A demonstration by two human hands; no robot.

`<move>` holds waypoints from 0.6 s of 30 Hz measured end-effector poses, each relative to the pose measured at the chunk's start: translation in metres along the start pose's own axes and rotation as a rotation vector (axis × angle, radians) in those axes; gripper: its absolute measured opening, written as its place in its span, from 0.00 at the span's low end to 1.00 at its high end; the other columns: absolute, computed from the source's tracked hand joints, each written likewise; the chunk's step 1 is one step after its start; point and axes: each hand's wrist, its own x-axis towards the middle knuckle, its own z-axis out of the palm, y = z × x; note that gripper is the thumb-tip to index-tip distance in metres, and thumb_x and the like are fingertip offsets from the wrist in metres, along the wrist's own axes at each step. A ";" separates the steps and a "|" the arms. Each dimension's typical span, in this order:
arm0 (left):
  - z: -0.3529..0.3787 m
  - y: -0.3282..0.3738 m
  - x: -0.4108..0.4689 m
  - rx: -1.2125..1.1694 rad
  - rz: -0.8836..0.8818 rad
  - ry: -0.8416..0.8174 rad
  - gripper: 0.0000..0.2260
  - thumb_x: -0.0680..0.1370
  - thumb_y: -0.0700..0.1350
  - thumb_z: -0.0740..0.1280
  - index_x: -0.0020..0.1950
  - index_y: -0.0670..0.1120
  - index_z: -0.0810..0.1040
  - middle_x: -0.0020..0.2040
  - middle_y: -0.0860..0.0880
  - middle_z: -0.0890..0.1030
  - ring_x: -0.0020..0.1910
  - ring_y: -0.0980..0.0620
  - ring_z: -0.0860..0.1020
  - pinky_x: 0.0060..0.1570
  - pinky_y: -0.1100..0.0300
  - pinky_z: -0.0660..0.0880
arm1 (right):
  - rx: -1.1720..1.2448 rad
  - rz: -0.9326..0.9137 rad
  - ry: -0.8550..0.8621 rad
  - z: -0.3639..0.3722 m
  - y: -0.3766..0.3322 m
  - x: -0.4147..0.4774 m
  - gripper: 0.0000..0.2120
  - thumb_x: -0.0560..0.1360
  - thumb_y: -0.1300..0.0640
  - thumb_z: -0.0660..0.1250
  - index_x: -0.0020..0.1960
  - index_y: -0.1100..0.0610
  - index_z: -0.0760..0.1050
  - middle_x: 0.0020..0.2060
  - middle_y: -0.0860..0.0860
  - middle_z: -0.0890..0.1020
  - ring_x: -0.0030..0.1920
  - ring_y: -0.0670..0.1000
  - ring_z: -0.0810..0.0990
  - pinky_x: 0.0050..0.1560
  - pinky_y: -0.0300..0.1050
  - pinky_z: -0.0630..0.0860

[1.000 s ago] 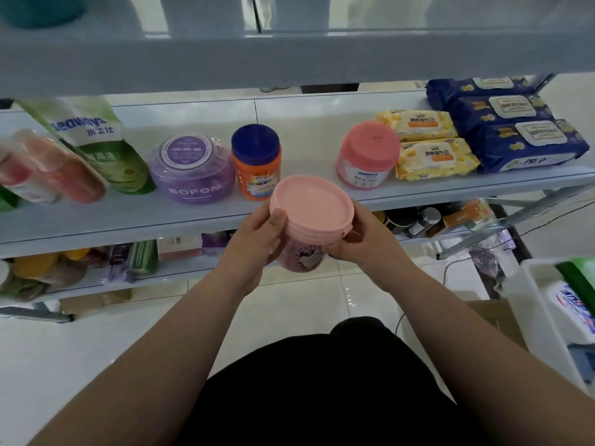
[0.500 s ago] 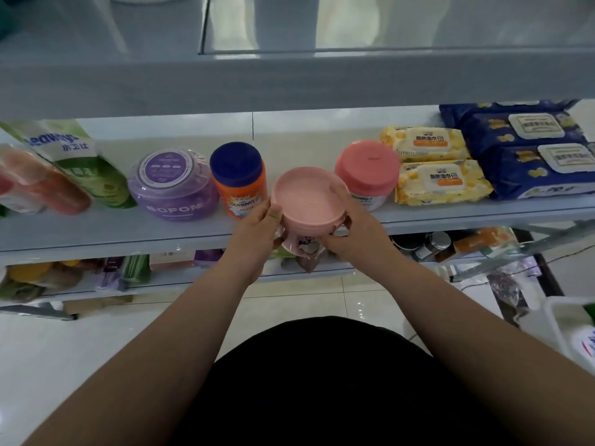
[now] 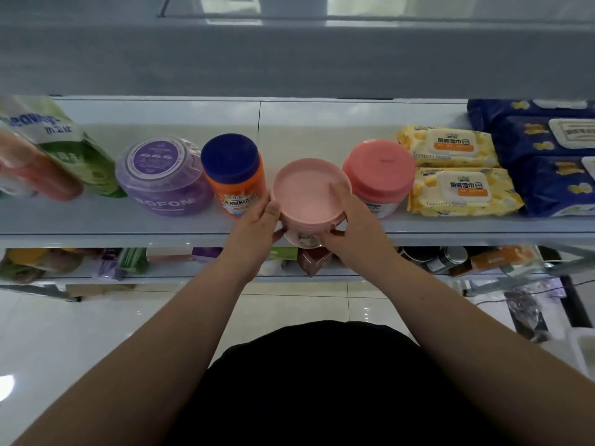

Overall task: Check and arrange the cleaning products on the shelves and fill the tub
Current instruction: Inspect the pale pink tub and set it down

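- My left hand (image 3: 257, 225) grips the left side of the pink tub (image 3: 307, 191). The thumb is against the lid's rim and the fingers are curled underneath.
- My right hand (image 3: 355, 225) grips the tub's right side. One finger lies over the lid's right edge and the thumb is low on the front wall.
- The pink tub is at the centre of the frame, upright with its lid on, at the front edge of the shelf (image 3: 96, 220).
- Its base shows in front of that edge, and I cannot tell whether it rests on the shelf.
- It stands in the gap between the orange jar (image 3: 240, 191) with a blue lid on its left and the coral-lidded tub (image 3: 380, 170) on its right, close to both.
- Left of the orange jar is a purple tub (image 3: 161, 178) marked BOFON, and further left a green pouch (image 3: 61, 136) leans.
- To the right lie two yellow wipe packs (image 3: 457, 169), then blue wipe packs (image 3: 544, 162) at the frame's right edge.
- A lower shelf (image 3: 193, 279) below my hands holds small goods too blurred to name.
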 end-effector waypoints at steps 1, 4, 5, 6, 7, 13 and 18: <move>0.000 0.001 0.001 0.004 0.004 -0.001 0.17 0.87 0.46 0.54 0.75 0.48 0.70 0.69 0.47 0.74 0.67 0.50 0.75 0.59 0.60 0.79 | -0.001 -0.002 0.004 0.001 0.000 0.001 0.43 0.76 0.56 0.75 0.83 0.52 0.54 0.74 0.57 0.67 0.72 0.55 0.68 0.66 0.41 0.65; -0.001 0.005 0.002 0.084 0.038 -0.002 0.13 0.87 0.48 0.55 0.69 0.54 0.73 0.65 0.51 0.76 0.65 0.51 0.75 0.62 0.55 0.79 | -0.011 -0.004 0.034 0.004 -0.001 0.004 0.42 0.76 0.56 0.75 0.82 0.52 0.55 0.73 0.58 0.68 0.71 0.57 0.69 0.68 0.46 0.68; -0.001 0.007 0.001 0.164 0.059 0.004 0.11 0.87 0.48 0.56 0.66 0.55 0.74 0.63 0.52 0.77 0.64 0.51 0.76 0.64 0.51 0.78 | -0.025 -0.003 0.027 0.003 -0.003 0.004 0.42 0.76 0.55 0.74 0.83 0.52 0.55 0.73 0.59 0.68 0.71 0.59 0.70 0.69 0.51 0.71; -0.003 0.008 -0.001 0.244 0.086 -0.002 0.11 0.86 0.48 0.58 0.66 0.55 0.74 0.63 0.53 0.78 0.64 0.51 0.76 0.65 0.48 0.77 | -0.050 -0.001 0.002 0.001 -0.006 0.002 0.43 0.75 0.55 0.74 0.83 0.51 0.54 0.74 0.60 0.66 0.72 0.60 0.69 0.69 0.57 0.72; -0.005 0.010 -0.005 0.338 0.118 -0.020 0.13 0.85 0.49 0.60 0.69 0.54 0.73 0.64 0.53 0.78 0.65 0.52 0.76 0.66 0.48 0.76 | -0.098 0.009 -0.038 -0.002 -0.010 -0.003 0.43 0.75 0.55 0.74 0.83 0.51 0.54 0.76 0.61 0.63 0.74 0.62 0.67 0.70 0.60 0.72; -0.021 -0.006 -0.045 1.220 0.730 -0.105 0.33 0.80 0.45 0.67 0.82 0.42 0.57 0.82 0.40 0.57 0.82 0.41 0.54 0.77 0.48 0.52 | -0.481 -0.137 0.002 -0.011 -0.023 -0.046 0.38 0.76 0.48 0.69 0.82 0.50 0.58 0.80 0.67 0.56 0.81 0.68 0.55 0.73 0.61 0.67; -0.021 -0.020 -0.040 1.432 0.671 -0.261 0.38 0.79 0.48 0.66 0.83 0.44 0.48 0.83 0.41 0.46 0.82 0.40 0.45 0.78 0.39 0.57 | -0.598 -0.121 0.031 0.005 -0.015 -0.049 0.47 0.74 0.50 0.74 0.84 0.55 0.51 0.80 0.70 0.53 0.80 0.71 0.55 0.75 0.68 0.65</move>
